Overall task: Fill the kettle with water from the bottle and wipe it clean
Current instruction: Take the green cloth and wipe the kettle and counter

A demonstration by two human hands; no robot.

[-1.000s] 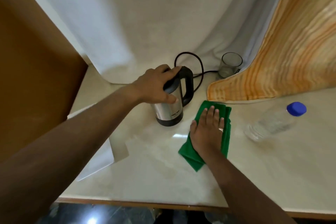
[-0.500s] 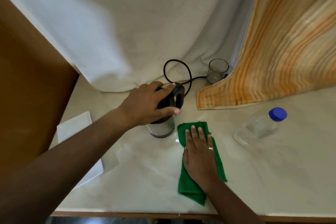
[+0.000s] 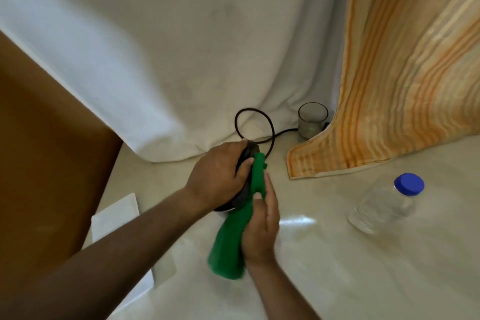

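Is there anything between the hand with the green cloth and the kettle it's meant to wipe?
Nothing visible. The right hand presses the green cloth straight against the side of the kettle, while the left hand grips the kettle's top. The bottle and the glass stand well off to the right.

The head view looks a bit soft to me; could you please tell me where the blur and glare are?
Head view: motion blur softens the lower end of the green cloth and the near forearms; a bright glare patch lies on the pale glossy countertop beside the right hand; wide-angle distortion bends the orange striped fabric at the right; the clear blue-capped plastic bottle stays fairly sharp.
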